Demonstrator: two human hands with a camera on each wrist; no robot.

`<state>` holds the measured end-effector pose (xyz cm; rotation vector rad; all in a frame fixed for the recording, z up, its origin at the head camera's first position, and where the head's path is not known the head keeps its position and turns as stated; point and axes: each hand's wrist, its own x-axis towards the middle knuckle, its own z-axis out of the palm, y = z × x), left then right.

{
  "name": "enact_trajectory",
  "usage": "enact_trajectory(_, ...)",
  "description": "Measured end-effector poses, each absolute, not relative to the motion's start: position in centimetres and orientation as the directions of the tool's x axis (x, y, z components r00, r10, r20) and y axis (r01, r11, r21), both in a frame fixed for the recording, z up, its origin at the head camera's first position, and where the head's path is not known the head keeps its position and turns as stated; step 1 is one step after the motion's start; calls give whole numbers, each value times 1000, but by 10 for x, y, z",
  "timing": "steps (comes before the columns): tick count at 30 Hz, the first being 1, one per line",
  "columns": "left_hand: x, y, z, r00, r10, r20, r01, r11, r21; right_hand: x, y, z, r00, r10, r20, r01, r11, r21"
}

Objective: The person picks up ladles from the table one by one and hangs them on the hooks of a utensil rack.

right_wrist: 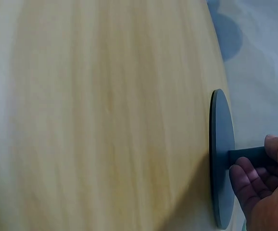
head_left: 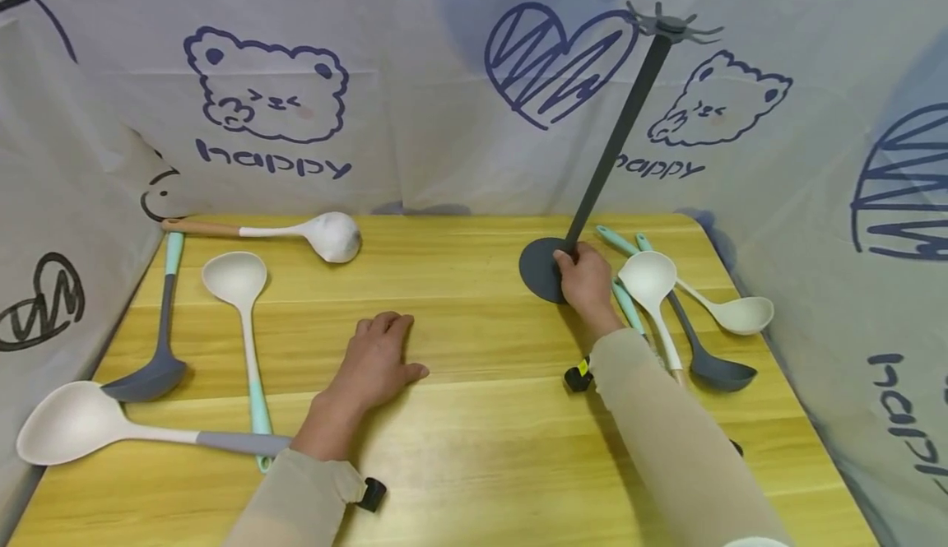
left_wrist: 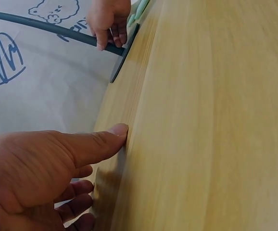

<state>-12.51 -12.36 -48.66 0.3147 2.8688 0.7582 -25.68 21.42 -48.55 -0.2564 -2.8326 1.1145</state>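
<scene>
Low on its pole, my right hand (head_left: 588,284) grips a dark grey utensil stand (head_left: 622,132). The stand has a round flat base (head_left: 539,270) and a ring of hooks (head_left: 671,27) on top, with nothing hanging from them. Its pole is upright near the back of the table. In the right wrist view, fingers and thumb curl round the pole (right_wrist: 247,155) just above the base. Whether the base touches the wood, I cannot tell. My left hand (head_left: 374,362) is low over the table's middle, thumb apart from relaxed fingers, holding nothing.
Left of the wooden table (head_left: 474,456) lie a wood-handled ladle (head_left: 332,237), a grey ladle (head_left: 151,376), a white mint-handled ladle (head_left: 235,277) and a large white spoon (head_left: 74,424). Beside my right forearm lie white ladles (head_left: 648,275) and a dark ladle (head_left: 722,372). Printed cloth (head_left: 415,62) surrounds the table.
</scene>
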Motion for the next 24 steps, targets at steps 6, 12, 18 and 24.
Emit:
enact_trajectory(6,-126,-124,-484,-965,240,-105,153,842,517,-249,200,-486,-986,157,48,80,716,-694)
enact_trajectory(12,-126,-123,-483,-964,240,-114,147,839,523,-242,188,-489,-989,133,71,42,696,-716)
enact_trajectory(18,-126,-123,-482,-962,245,-120,147,835,531,-236,176,-491,-989,121,80,25,686,-727)
enact_trajectory(24,-128,-119,-482,-961,249,-122,148,833,533,-230,161,-490,-993,99,67,18,676,-737)
